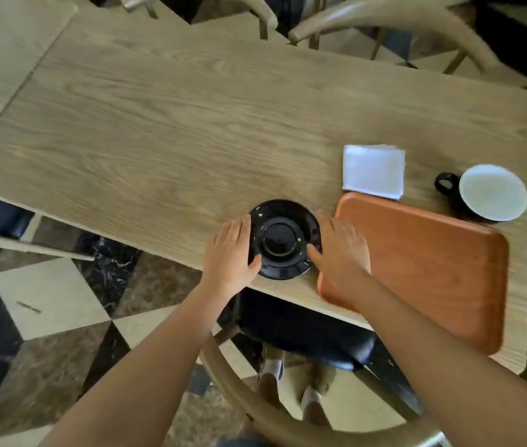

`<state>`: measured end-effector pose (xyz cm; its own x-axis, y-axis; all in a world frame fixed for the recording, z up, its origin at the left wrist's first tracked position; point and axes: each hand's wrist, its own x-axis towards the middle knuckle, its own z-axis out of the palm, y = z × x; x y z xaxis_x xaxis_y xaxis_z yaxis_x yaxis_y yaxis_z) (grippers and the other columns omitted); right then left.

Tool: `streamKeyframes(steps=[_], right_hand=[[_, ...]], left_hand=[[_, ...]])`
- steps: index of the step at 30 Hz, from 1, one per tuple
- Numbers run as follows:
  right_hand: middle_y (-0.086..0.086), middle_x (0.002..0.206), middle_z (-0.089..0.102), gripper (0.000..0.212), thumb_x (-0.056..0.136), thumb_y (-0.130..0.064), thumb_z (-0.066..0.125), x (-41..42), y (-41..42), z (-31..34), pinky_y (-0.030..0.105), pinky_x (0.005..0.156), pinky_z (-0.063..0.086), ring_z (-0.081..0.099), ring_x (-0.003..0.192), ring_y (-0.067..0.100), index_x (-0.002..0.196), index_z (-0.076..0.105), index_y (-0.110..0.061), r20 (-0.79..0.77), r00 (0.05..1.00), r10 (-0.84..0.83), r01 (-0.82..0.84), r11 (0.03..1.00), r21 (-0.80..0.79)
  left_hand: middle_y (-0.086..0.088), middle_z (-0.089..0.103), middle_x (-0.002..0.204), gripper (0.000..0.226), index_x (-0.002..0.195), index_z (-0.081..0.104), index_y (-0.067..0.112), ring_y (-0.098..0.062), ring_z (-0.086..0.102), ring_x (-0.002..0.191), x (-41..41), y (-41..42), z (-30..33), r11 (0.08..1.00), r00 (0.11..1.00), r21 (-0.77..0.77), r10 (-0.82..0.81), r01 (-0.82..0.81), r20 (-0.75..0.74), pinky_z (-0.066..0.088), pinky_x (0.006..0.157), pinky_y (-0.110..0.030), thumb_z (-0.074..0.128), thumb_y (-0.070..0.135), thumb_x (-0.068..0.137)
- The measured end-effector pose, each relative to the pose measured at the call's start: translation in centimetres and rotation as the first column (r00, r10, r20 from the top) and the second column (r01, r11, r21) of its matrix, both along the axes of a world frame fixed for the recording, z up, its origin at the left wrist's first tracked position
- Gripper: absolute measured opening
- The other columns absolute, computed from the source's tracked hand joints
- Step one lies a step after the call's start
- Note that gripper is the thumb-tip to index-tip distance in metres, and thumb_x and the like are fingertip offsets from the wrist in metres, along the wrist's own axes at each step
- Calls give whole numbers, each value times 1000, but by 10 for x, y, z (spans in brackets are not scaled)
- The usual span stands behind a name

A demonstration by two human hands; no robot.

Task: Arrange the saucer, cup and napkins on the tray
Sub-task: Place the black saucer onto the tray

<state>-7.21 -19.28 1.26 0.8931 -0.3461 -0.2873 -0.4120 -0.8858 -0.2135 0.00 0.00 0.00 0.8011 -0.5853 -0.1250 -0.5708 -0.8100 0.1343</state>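
A black saucer lies near the table's front edge, just left of the orange-brown tray. My left hand grips the saucer's left rim with the thumb on top. On the opposite rim my right hand does the same, its wrist passing over the tray's near-left corner. White folded napkins rest on the table behind the tray. A black cup with a white inside stands at the tray's far right corner, handle pointing left.
The wooden table stretches away to the left and back. A chair with a dark seat is tucked under the front edge below my arms. More wooden chairs stand along the far side. The floor is checkered tile.
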Motion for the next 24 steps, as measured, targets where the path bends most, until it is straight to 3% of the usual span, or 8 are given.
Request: streamKeyframes(steps=[3, 5, 7, 11, 15, 17, 21, 24], right_hand=[[0, 123, 57, 47, 86, -36, 53, 1, 3, 0, 39, 94, 37, 44, 118, 24, 129, 41, -21, -17, 1000, 6, -6, 1000, -30], [-2, 121, 58, 43, 86, -34, 54, 2, 4, 0, 39, 95, 35, 42, 118, 24, 126, 44, -21, -33, 999, 7, -8, 999, -44], [-1, 115, 61, 36, 85, -27, 57, 3, 6, 1, 37, 91, 36, 44, 114, 24, 119, 49, -19, -12, 1000, -11, 11, 1000, -17], [9, 94, 63, 26, 76, 1, 48, 5, 8, 0, 31, 68, 41, 56, 93, 30, 95, 58, -12, 86, 958, -273, 234, 920, 313], [2, 85, 63, 34, 73, 1, 43, -5, -8, 8, 28, 66, 43, 57, 78, 23, 93, 61, -19, 131, 884, -448, 334, 802, 495], [-5, 82, 66, 39, 75, 0, 48, -16, -23, 21, 26, 66, 45, 58, 74, 17, 100, 65, -26, 167, 839, -518, 365, 763, 534], [-9, 92, 63, 43, 82, -4, 56, -44, -57, 34, 18, 70, 39, 57, 83, 9, 121, 60, -23, 133, 699, -702, 508, 620, 598], [-9, 93, 64, 37, 80, -5, 58, -57, -79, 30, 17, 69, 38, 58, 88, 10, 113, 66, -19, 116, 648, -753, 569, 580, 584]], left_hand=[[-16, 53, 128, 78, 139, 30, -1, -30, 51, 117, -3, 4, -2, 991, 989, -76, 105, -113, -100, 47, 90, -38, 63, 40, 81], [-13, 57, 118, 69, 134, 37, 3, -28, 55, 108, -5, 1, 0, 968, 963, -122, 194, -218, -187, 49, 81, -34, 66, 35, 80], [-9, 57, 117, 59, 131, 41, 7, -24, 52, 111, -6, -5, -1, 929, 918, -194, 247, -316, -310, 46, 85, -30, 67, 24, 80], [-3, 61, 111, 44, 124, 51, 12, -17, 53, 106, -2, -9, 2, 854, 855, -304, 264, -422, -446, 42, 90, -24, 56, 0, 82], [11, 61, 90, 45, 104, 61, 33, -17, 63, 89, 0, -22, 18, 741, 746, -406, 190, -536, -638, 59, 71, -39, 44, -4, 84], [10, 63, 90, 44, 90, 58, 45, -18, 65, 88, 1, -36, 23, 716, 732, -422, 182, -557, -657, 58, 74, -45, 47, 3, 84], [-1, 65, 101, 32, 117, 58, 13, -12, 62, 81, -4, -77, 31, 709, 711, -402, 199, -579, -674, 56, 78, -34, 54, 4, 87], [-5, 67, 98, 30, 115, 61, 7, -16, 62, 90, -9, -102, 27, 759, 725, -392, 148, -519, -673, 54, 86, -41, 57, 5, 85]])
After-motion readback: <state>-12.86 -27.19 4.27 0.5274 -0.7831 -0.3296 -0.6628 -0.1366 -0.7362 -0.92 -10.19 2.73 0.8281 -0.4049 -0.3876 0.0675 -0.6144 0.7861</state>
